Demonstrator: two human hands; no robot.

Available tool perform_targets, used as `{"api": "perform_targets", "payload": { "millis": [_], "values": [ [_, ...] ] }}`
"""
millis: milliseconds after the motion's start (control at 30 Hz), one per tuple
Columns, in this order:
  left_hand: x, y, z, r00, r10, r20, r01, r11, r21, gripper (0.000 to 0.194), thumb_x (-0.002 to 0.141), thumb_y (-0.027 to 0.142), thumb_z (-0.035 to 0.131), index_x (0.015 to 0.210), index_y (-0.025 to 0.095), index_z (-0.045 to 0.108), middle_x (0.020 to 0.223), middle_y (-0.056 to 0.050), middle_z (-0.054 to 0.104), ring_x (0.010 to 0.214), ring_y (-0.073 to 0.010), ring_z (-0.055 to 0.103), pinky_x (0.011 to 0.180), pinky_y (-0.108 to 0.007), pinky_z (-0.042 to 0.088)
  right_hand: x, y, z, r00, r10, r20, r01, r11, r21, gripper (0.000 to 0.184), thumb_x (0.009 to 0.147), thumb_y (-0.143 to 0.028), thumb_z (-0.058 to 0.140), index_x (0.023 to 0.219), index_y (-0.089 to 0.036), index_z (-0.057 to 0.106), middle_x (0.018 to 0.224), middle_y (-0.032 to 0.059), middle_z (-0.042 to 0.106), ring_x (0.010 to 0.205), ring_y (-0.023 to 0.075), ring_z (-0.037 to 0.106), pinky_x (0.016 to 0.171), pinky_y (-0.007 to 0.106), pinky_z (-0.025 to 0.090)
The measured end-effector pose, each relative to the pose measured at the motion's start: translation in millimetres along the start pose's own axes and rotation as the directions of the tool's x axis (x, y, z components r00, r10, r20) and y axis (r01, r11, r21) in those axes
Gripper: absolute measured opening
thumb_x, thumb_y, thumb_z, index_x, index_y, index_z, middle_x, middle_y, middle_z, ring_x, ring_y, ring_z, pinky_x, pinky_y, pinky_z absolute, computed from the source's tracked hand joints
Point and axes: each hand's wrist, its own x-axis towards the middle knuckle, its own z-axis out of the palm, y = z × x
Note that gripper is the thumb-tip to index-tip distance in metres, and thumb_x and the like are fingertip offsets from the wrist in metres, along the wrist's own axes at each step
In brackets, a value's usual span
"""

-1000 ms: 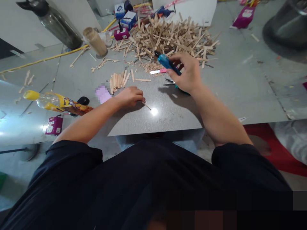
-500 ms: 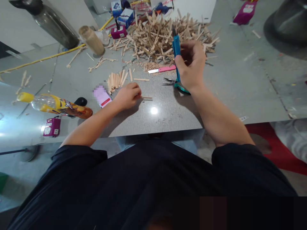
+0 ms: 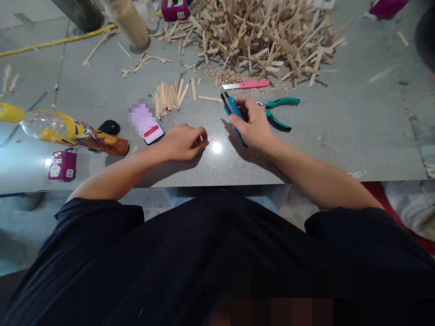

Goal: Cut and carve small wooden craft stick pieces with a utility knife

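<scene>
Near the table's front edge my left hand [image 3: 185, 142] is closed in a pinch on a small wooden stick [image 3: 211, 139], whose thin pale end sticks out to the right of the fingertips. My right hand [image 3: 253, 124] is wrapped round a blue hand tool [image 3: 231, 107] with a dark tip, which points away and to the left; its exact kind does not show. Green-handled pliers [image 3: 280, 103] lie just beyond that hand, their jaws partly hidden by it. A pink-handled knife [image 3: 253, 84] rests farther back. Short wooden sticks [image 3: 167, 97] lie in a row beyond my left hand.
A large heap of wooden sticks [image 3: 261, 36] covers the back of the table, with wood crumbs at its front. Left stand or lie a phone [image 3: 152, 132], a yellow-capped drink bottle [image 3: 73, 129], a purple box [image 3: 62, 165] and a beige cylinder [image 3: 129, 25].
My right hand has come down and left with the blue tool, nearer my left hand. The stick in my left hand now slants upward. The head view has shifted toward the near side.
</scene>
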Motion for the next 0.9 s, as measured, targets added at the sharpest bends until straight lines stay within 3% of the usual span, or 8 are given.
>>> {"api": "perform_targets", "payload": {
  "millis": [133, 267, 367, 500, 633, 733, 800, 900],
  "values": [
    [2.1, -13.1, 2.5, 0.988, 0.128, -0.085, -0.132, 0.990, -0.052, 0.029, 0.104, 0.035, 0.062, 0.120, 0.019, 0.079, 0.115, -0.015, 0.084, 0.110, -0.0332, 0.080, 0.103, -0.050, 0.057, -12.3, -6.9, 4.8, 0.997, 0.054, 0.062, -0.056, 0.998, 0.037, 0.040, 0.096, -0.039, 0.087, 0.130, -0.035, 0.067, 0.089, -0.0006, 0.074, 0.080, 0.0264, 0.074, 0.078, 0.047, 0.066],
    [0.9, -32.3, 19.5, 0.921, 0.288, -0.263, -0.320, 0.944, -0.086, 0.025, 0.107, 0.036, 0.063, 0.119, 0.022, 0.079, 0.132, -0.016, 0.083, 0.124, -0.0356, 0.077, 0.110, -0.057, 0.053, -12.4, -24.7, -6.0, 0.970, 0.199, 0.142, -0.222, 0.958, 0.179, 0.037, 0.100, -0.042, 0.087, 0.131, -0.039, 0.066, 0.089, -0.0025, 0.076, 0.069, 0.0222, 0.073, 0.062, 0.040, 0.063],
    [-1.1, -38.6, 29.0, 0.882, 0.400, -0.249, -0.427, 0.902, -0.063, 0.019, 0.108, 0.038, 0.066, 0.114, 0.025, 0.080, 0.139, -0.012, 0.085, 0.132, -0.0357, 0.077, 0.115, -0.059, 0.050, -9.1, -38.6, -15.6, 0.940, 0.286, 0.185, -0.327, 0.910, 0.255, 0.031, 0.099, -0.044, 0.089, 0.125, -0.034, 0.076, 0.104, 0.0033, 0.084, 0.078, 0.0246, 0.082, 0.060, 0.040, 0.067],
    [-1.7, -38.3, 31.6, 0.892, 0.418, -0.174, -0.437, 0.895, -0.093, 0.022, 0.113, 0.043, 0.063, 0.112, 0.030, 0.080, 0.147, -0.005, 0.086, 0.146, -0.0358, 0.073, 0.123, -0.059, 0.047, -6.7, -46.2, -24.8, 0.880, 0.384, 0.281, -0.471, 0.786, 0.400, 0.035, 0.093, -0.044, 0.088, 0.126, -0.032, 0.085, 0.118, 0.0090, 0.090, 0.107, 0.0380, 0.090, 0.077, 0.053, 0.077],
    [-0.6, -35.7, 29.6, 0.906, 0.410, -0.107, -0.420, 0.901, -0.105, 0.028, 0.115, 0.049, 0.063, 0.111, 0.028, 0.081, 0.159, -0.007, 0.080, 0.154, -0.0375, 0.068, 0.128, -0.060, 0.044, -7.5, -40.0, -26.4, 0.899, 0.312, 0.307, -0.420, 0.810, 0.409, 0.054, 0.081, -0.039, 0.103, 0.131, -0.038, 0.083, 0.126, 0.0043, 0.091, 0.120, 0.0378, 0.088, 0.080, 0.050, 0.076],
    [0.0, -31.7, 29.6, 0.908, 0.414, -0.063, -0.418, 0.901, -0.114, 0.027, 0.114, 0.049, 0.067, 0.109, 0.026, 0.082, 0.170, -0.010, 0.073, 0.165, -0.0389, 0.060, 0.133, -0.061, 0.042, -9.9, -33.4, -20.3, 0.933, 0.239, 0.269, -0.335, 0.849, 0.409, 0.053, 0.078, -0.046, 0.110, 0.123, -0.037, 0.083, 0.100, 0.0020, 0.090, 0.099, 0.0329, 0.088, 0.072, 0.045, 0.071],
    [-0.8, -27.4, 31.5, 0.913, 0.401, -0.072, -0.407, 0.909, -0.092, 0.027, 0.112, 0.051, 0.075, 0.107, 0.026, 0.082, 0.168, -0.010, 0.074, 0.165, -0.0385, 0.059, 0.134, -0.059, 0.041, -12.1, -30.6, -15.4, 0.962, 0.165, 0.219, -0.246, 0.872, 0.424, 0.045, 0.079, -0.056, 0.110, 0.109, -0.036, 0.083, 0.076, -0.0015, 0.079, 0.076, 0.0285, 0.081, 0.066, 0.043, 0.066],
    [-5.5, -18.4, 36.4, 0.927, 0.353, -0.125, -0.356, 0.935, 0.003, 0.032, 0.110, 0.055, 0.079, 0.107, 0.024, 0.081, 0.165, -0.013, 0.076, 0.162, -0.0389, 0.063, 0.132, -0.057, 0.044, -16.7, -30.1, -12.6, 0.989, 0.055, 0.136, -0.101, 0.925, 0.366, 0.031, 0.093, -0.064, 0.097, 0.096, -0.035, 0.085, 0.071, -0.0004, 0.071, 0.064, 0.0242, 0.069, 0.065, 0.044, 0.061]
  ]
}}
